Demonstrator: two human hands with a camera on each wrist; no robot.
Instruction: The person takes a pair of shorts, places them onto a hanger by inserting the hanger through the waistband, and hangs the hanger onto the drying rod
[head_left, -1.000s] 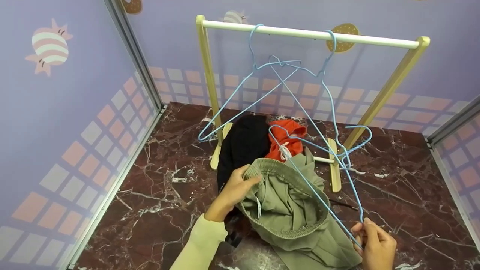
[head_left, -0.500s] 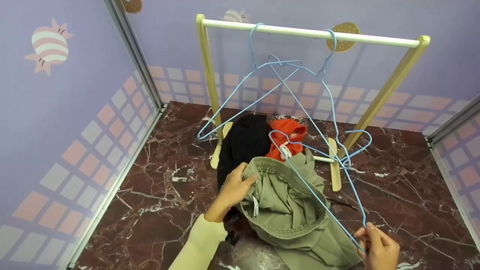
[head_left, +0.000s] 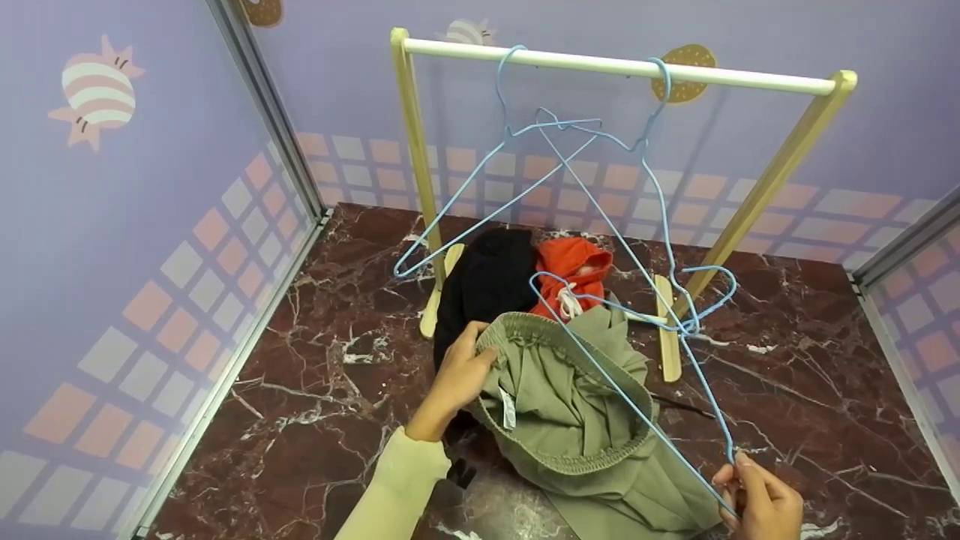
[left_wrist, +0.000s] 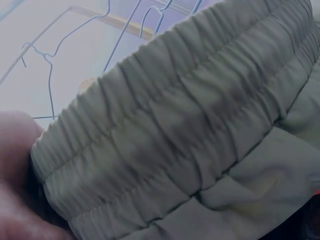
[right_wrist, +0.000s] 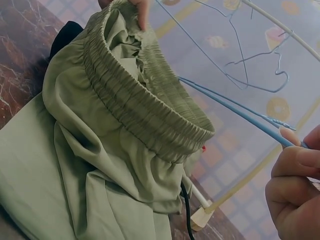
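My left hand point(head_left: 457, 375) grips the elastic waistband of the olive-green fabric trousers point(head_left: 577, 420) on the marble table, my right hand point(head_left: 757, 502) pinches the light-blue wire hanger point(head_left: 637, 405) (not yet threaded in), so hanging remains.

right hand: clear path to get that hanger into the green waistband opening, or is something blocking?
Probably yes. The right hand pinches the blue hanger, whose wire already crosses the green shorts, and the left hand holds the waistband open and lifted. The hangers on the rack hang close behind and might snag.
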